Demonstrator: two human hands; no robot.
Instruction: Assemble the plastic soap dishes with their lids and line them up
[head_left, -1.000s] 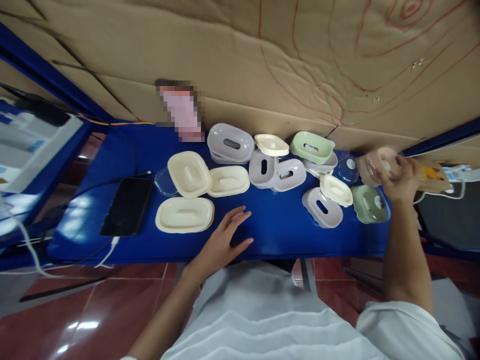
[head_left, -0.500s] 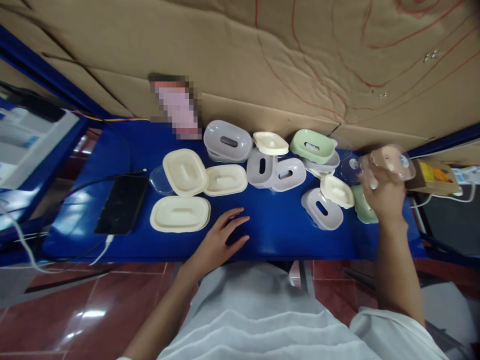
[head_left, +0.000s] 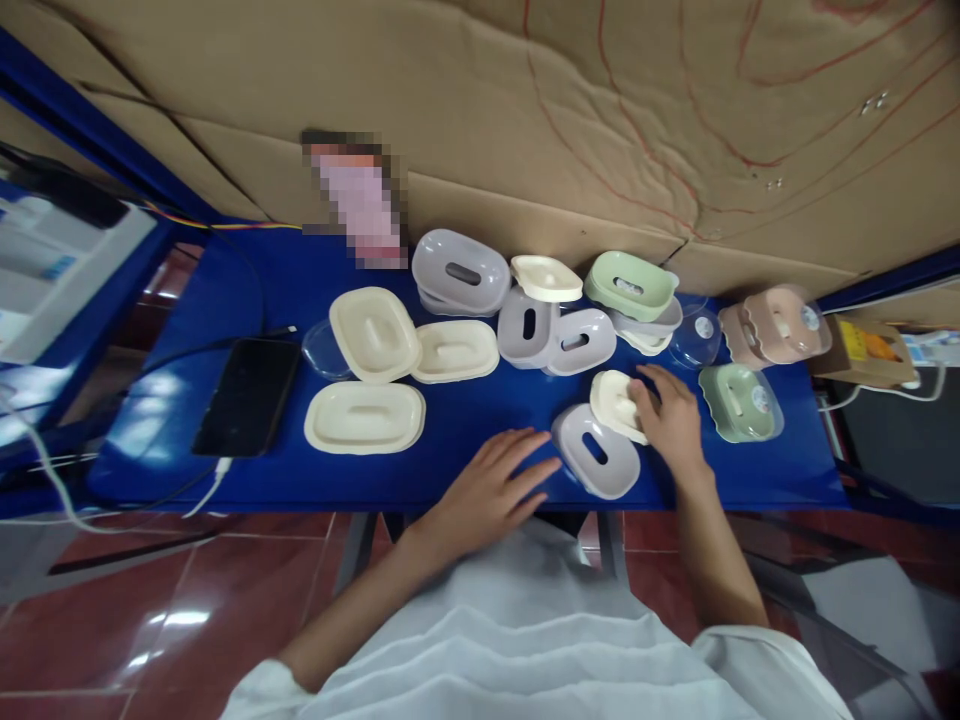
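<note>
My left hand (head_left: 499,487) is open above the table's front edge, fingers spread toward a grey oval soap dish (head_left: 598,452) with a long slot. A small cream dish (head_left: 616,403) with a raised bar overlaps the back of that grey dish. My right hand (head_left: 673,418) has its thumb and fingers at the right end of the cream dish, gripping it. To the right of this hand lies a green soap dish (head_left: 735,402) under a clear cover. Pink dishes (head_left: 776,325), also with a clear cover, sit behind it.
Cream dishes (head_left: 365,418) and grey dishes (head_left: 460,272) cover the left and middle of the blue table (head_left: 450,482). A green dish (head_left: 630,283) is stacked at the back, by a clear lid (head_left: 696,338). A black phone (head_left: 247,397) with a cable lies left; a cardboard box (head_left: 862,350) stands right.
My right hand has left the pink dishes and come left to the cream dish. The grey and cream dishes have shifted left and forward, toward me. My left hand has moved right, nearer the grey dish.
</note>
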